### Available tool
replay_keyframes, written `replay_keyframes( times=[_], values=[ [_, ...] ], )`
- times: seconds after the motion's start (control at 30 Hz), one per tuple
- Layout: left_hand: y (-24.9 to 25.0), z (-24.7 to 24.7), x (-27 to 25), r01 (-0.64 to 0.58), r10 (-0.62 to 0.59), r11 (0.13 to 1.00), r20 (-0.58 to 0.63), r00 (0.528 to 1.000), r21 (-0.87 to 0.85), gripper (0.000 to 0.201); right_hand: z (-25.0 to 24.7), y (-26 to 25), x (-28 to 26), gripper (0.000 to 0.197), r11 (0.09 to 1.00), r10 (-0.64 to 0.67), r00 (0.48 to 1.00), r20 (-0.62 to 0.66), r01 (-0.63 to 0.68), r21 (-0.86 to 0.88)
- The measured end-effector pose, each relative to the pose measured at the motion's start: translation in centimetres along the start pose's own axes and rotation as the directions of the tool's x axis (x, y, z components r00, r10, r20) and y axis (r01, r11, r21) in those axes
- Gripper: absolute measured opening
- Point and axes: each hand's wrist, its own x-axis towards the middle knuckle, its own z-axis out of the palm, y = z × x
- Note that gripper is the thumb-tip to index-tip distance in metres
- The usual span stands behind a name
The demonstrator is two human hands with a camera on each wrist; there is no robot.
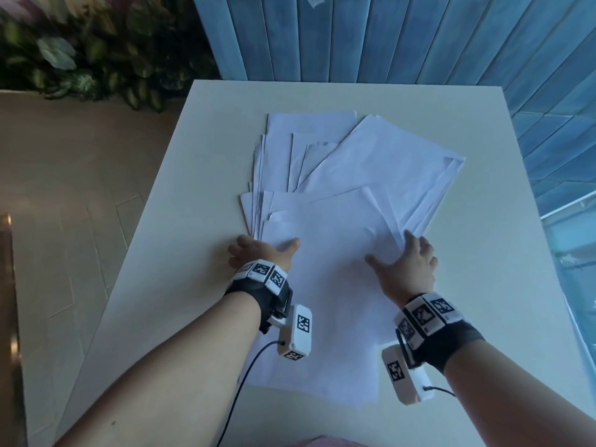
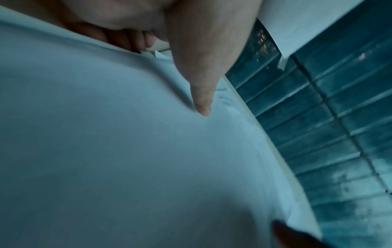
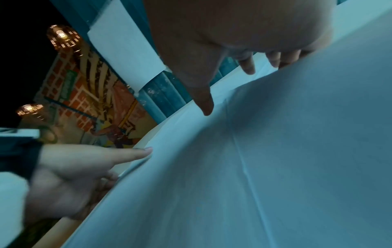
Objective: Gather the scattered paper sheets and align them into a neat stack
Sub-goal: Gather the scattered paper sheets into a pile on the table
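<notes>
Several white paper sheets (image 1: 380, 162) lie fanned and overlapping across the middle of a white table (image 1: 200, 162). The nearest sheets (image 1: 335, 301) reach toward the front edge. My left hand (image 1: 263, 253) is at the left edge of these near sheets, with its thumb (image 2: 201, 100) on top and its fingers tucked at the edge beneath. From the right wrist view the left hand (image 3: 74, 171) meets the paper's edge. My right hand (image 1: 408, 266) lies spread on the right side of the same sheets, thumb (image 3: 203, 100) and fingers straight on the paper.
A blue panelled wall (image 1: 387, 37) runs behind and to the right of the table. Leafy plants (image 1: 80, 53) stand at the back left, above a tiled floor (image 1: 64, 188). Bare tabletop shows left and right of the papers. A black cable (image 1: 245, 375) hangs from my left wrist.
</notes>
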Motion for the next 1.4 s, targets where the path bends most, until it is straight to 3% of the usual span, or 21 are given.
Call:
replay_keyframes(
  times=[0.1,0.2,0.3,0.4,0.53,0.7,0.83,0.97,1.1,1.4],
  values=[
    [0.7,-0.1,-0.2,0.018,-0.021,0.999,0.075,0.997,0.03,0.099,-0.8,0.5,1.6,0.11,0.993,0.119,0.992,-0.04,-0.119,0.001],
    [0.6,0.4,-0.3,-0.039,0.026,0.99,0.098,0.995,0.133,0.1,-1.0,0.2,3.2,0.12,0.987,0.157,0.985,-0.067,-0.154,0.04],
    [0.3,0.6,0.3,-0.085,0.078,0.99,0.062,0.995,0.112,0.101,-1.1,-0.8,5.1,0.116,0.982,0.184,0.977,-0.108,-0.177,0.071],
    [0.2,0.3,1.5,-0.153,0.151,0.986,0.043,0.988,0.06,0.105,-1.7,-1.6,7.4,0.099,0.976,0.211,0.969,-0.129,-0.201,0.087],
    [0.7,0.1,3.0,-0.246,0.245,0.969,0.042,0.969,0.032,0.109,-2.2,-2.4,9.7,0.075,0.992,0.118,0.99,-0.074,-0.113,0.063],
    [1.1,-0.1,4.3,-0.298,0.298,0.955,0.066,0.952,-0.013,0.107,-1.3,-1.9,9.4,0.07,0.993,-0.105,0.994,-0.009,0.106,0.053],
    [0.2,-0.6,4.5,-0.324,0.321,0.945,0.048,0.946,0.052,0.097,-1.4,-0.7,8.9,0.066,0.975,-0.218,0.976,0.017,0.217,0.054],
    [0.5,-0.9,3.8,-0.263,0.258,0.961,0.066,0.964,0.085,0.099,-2.5,-1.7,8.5,0.082,0.994,-0.054,0.998,-0.038,0.058,0.09],
    [2.0,-0.8,2.9,-0.197,0.185,0.976,0.124,0.975,0.091,0.095,-1.7,-4.0,6.9,0.106,0.991,0.069,0.995,0.075,-0.077,0.113],
    [3.1,-1.4,3.7,-0.156,0.151,0.988,0.179,0.972,0.013,0.1,-0.1,-4.9,6.2,0.078,0.924,0.035,0.981,0.191,-0.105,0.368]
  ],
)
